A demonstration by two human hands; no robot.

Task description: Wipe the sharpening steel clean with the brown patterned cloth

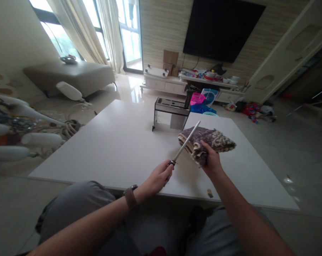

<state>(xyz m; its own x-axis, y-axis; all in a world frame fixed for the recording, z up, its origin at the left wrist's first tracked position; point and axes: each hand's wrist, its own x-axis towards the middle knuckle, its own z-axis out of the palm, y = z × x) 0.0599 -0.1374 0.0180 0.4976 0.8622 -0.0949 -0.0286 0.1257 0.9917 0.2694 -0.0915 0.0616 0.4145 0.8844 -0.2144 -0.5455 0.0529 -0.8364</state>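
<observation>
My left hand (159, 175), with a watch on its wrist, is closed around the dark handle of a sharpening steel (187, 140). The rod slants up to the right, its tip in front of a folded cloth. My right hand (212, 160) grips that cloth (216, 138), which is thick, grey-brown and patterned with a pale underside, and holds it above the white table. Whether the rod touches the cloth I cannot tell. Beyond them a knife block (171, 113) with clear sides and a slotted dark top stands on the table, a black handle (188, 99) rising from its right end.
The white table (97, 149) spans the space before my knees. A small yellow sticker (209, 193) lies near its front edge. White lamp-like shapes (41, 138) and cables crowd the left side. Past the far edge are a pink basket (197, 98) and a low cabinet (163, 84).
</observation>
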